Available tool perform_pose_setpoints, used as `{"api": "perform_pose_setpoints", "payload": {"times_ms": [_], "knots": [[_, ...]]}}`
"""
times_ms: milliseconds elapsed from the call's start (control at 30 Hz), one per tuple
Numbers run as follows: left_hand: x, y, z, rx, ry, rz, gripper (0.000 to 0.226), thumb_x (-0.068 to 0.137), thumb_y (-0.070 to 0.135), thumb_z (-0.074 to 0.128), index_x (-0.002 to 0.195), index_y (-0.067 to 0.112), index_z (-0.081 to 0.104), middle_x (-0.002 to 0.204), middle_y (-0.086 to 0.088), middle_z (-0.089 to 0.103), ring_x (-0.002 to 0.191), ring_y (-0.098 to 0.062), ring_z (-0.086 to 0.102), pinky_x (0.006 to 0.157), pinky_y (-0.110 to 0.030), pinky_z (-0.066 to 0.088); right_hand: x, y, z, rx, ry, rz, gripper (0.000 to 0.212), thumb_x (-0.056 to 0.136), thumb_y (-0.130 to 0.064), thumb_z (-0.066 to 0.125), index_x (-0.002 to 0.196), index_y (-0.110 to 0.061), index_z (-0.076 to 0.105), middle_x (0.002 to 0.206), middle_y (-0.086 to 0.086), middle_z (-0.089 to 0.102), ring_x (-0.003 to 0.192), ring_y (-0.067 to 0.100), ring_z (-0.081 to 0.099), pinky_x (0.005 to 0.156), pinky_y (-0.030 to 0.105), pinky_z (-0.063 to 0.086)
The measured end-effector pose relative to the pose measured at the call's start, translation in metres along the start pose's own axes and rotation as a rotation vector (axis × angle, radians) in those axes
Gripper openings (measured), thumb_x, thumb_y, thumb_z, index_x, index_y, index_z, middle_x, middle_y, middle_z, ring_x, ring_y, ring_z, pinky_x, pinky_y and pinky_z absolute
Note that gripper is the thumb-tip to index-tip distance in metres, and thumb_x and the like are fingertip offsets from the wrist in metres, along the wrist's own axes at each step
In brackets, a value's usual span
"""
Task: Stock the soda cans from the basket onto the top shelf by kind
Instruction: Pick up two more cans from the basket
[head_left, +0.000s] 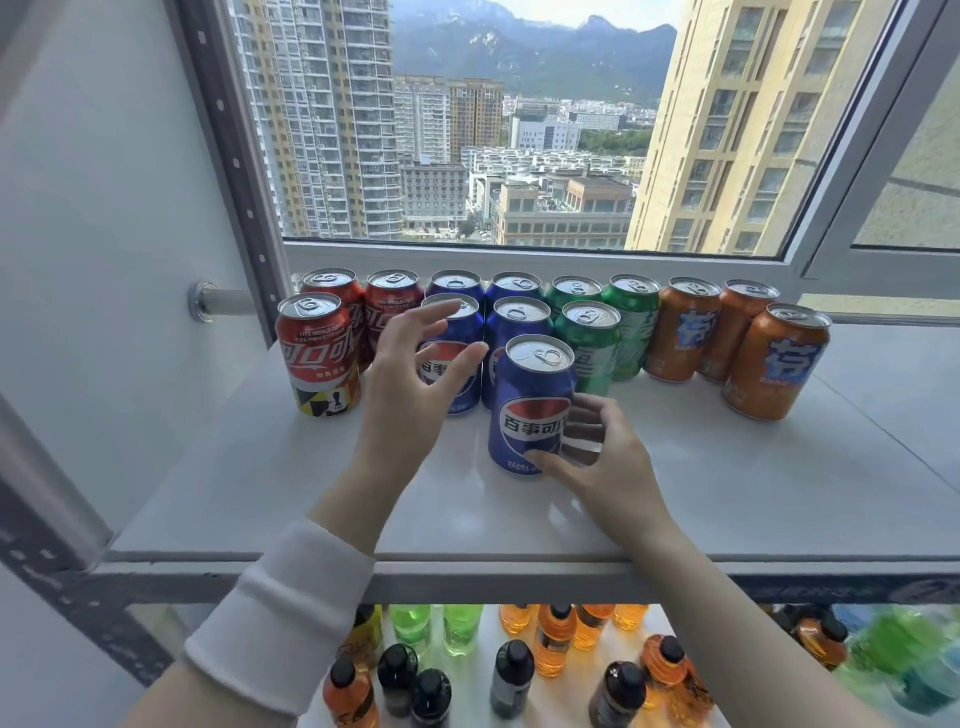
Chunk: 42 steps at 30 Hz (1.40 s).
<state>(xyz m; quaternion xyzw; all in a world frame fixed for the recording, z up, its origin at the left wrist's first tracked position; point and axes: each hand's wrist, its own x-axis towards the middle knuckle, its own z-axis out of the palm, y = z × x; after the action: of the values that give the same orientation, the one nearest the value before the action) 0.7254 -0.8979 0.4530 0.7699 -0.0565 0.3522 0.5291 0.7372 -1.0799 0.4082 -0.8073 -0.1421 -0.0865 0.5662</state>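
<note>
Four kinds line our top shelf. One blue Pepsi can stands in front of its row, our right hand wrapped low around it; our left hand hovers, fingers spread. We judge a crooked push could topple the green Sprite can behind.

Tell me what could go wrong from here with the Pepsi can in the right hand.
1. The right hand grips the front Pepsi can low on its body; pushed back, it may tip or strike the green soda can just behind it.
2. The left hand hovers open close to the second-row Pepsi can and the front Coca-Cola can; a careless sweep could knock either over.
</note>
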Motion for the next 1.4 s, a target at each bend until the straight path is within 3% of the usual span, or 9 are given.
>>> {"api": "perform_pose_setpoints", "payload": {"times_ms": [100,167,400,667,933,1067,1167,1267,1400], "knots": [[0.001,0.017,0.002,0.093,-0.230,0.112,0.046,0.074,0.033,0.074,0.116,0.028,0.057,0.118,0.006,0.053,0.108,-0.002,0.053,0.090,-0.013,0.047,0.001,-0.003,0.002,0.026,0.038,0.004,0.054,0.067,-0.013,0.081,0.110,-0.021,0.049,0.102,-0.005,0.061,0.090,0.003,0.060,0.070,0.009,0.052],[0.002,0.019,0.005,0.139,-0.270,0.117,0.047,0.072,0.030,0.075,0.116,0.023,0.059,0.117,0.005,0.053,0.103,-0.002,0.055,0.089,-0.011,0.046,0.001,-0.004,0.005,0.043,0.048,0.015,0.053,0.067,-0.012,0.080,0.109,-0.021,0.049,0.100,-0.006,0.060,0.090,0.001,0.059,0.070,0.011,0.053],[0.002,0.016,0.008,0.091,-0.260,0.032,0.039,0.075,0.019,0.074,0.112,0.015,0.062,0.113,0.003,0.056,0.098,-0.002,0.057,0.080,-0.007,0.049,0.003,-0.007,0.012,0.059,0.097,0.022,0.053,0.066,-0.012,0.081,0.109,-0.017,0.050,0.106,0.002,0.061,0.093,0.010,0.059,0.074,0.020,0.054],[0.000,0.018,0.008,0.131,-0.245,0.019,0.038,0.078,0.019,0.071,0.114,0.013,0.062,0.114,0.000,0.058,0.098,0.000,0.051,0.073,0.005,0.038,0.007,-0.005,0.018,0.022,0.130,0.034,0.054,0.066,-0.011,0.081,0.108,-0.017,0.048,0.112,0.008,0.059,0.096,0.016,0.058,0.082,0.032,0.055],[-0.003,0.022,0.009,0.153,-0.244,0.024,0.036,0.079,0.015,0.070,0.114,0.009,0.061,0.115,-0.005,0.058,0.087,0.008,0.050,0.071,0.008,0.034,0.007,-0.005,0.022,0.024,0.130,0.060,0.055,0.068,-0.009,0.080,0.113,-0.014,0.048,0.117,0.009,0.057,0.101,0.018,0.058,0.074,0.019,0.052],[-0.008,0.020,0.010,0.213,-0.239,0.056,0.038,0.083,0.019,0.067,0.119,0.011,0.058,0.119,-0.004,0.058,0.099,-0.001,0.049,0.077,0.006,0.035,0.003,-0.007,0.018,-0.045,0.102,0.075,0.061,0.069,-0.017,0.080,0.120,-0.013,0.047,0.121,0.007,0.056,0.106,0.017,0.056,0.088,0.030,0.051],[-0.020,0.021,0.011,0.281,-0.228,0.068,0.041,0.090,0.025,0.057,0.128,0.013,0.050,0.126,0.003,0.053,0.111,-0.002,0.045,0.089,-0.006,0.033,-0.008,-0.011,0.009,-0.140,0.094,0.064,0.067,0.072,-0.024,0.078,0.128,-0.011,0.042,0.126,0.007,0.053,0.113,0.018,0.052,0.096,0.036,0.047],[-0.042,0.023,0.011,0.359,-0.177,0.105,0.044,0.092,0.024,0.053,0.132,0.007,0.045,0.133,-0.005,0.051,0.126,-0.016,0.044,0.102,-0.018,0.028,-0.033,-0.012,-0.006,-0.258,0.125,-0.010,0.067,0.077,-0.028,0.073,0.132,-0.007,0.040,0.128,0.010,0.050,0.117,0.020,0.049,0.098,0.032,0.043],[-0.089,0.037,0.014,0.423,-0.117,0.128,0.041,0.091,0.020,0.054,0.128,0.004,0.049,0.132,-0.012,0.052,0.126,-0.022,0.045,0.099,-0.011,0.023,-0.082,-0.007,-0.030,-0.433,0.118,-0.151,0.060,0.081,-0.028,0.068,0.130,-0.004,0.043,0.126,0.011,0.050,0.120,0.022,0.045,0.102,0.026,0.034]]}}
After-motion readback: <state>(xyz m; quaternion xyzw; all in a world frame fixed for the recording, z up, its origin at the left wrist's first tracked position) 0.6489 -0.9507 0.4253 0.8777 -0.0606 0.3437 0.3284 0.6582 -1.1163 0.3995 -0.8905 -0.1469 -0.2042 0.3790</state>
